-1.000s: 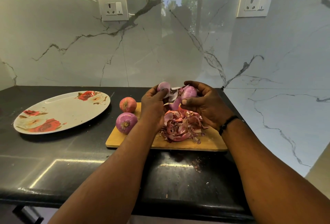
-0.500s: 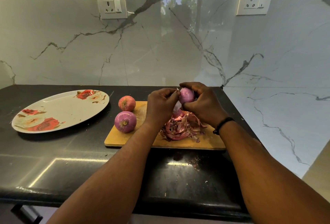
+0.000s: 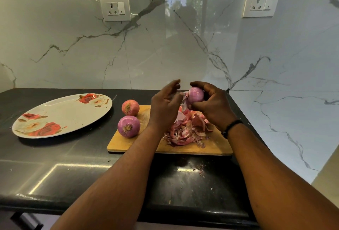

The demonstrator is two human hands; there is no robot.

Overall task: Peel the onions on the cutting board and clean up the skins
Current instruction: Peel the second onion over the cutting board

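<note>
My right hand [image 3: 212,106] grips a mostly peeled purple onion [image 3: 196,94] above the wooden cutting board [image 3: 216,147]. A loose flap of skin hangs from the onion's left side. My left hand [image 3: 165,106] hovers just left of it, its fingers loosely spread and its thumb by the flap. Under both hands a pile of red onion skins [image 3: 187,130] lies on the board. Two whole onions sit at the board's left end, one reddish [image 3: 130,107] behind and one purple [image 3: 128,126] in front.
An oval plate with a rose pattern [image 3: 69,112] lies on the black counter [image 3: 91,171] left of the board. Small skin crumbs [image 3: 200,168] are scattered in front of the board. The marble wall stands close behind and to the right.
My left hand has let go of the onion and opened, drawing slightly left. My right hand keeps its hold on the onion at about the same height.
</note>
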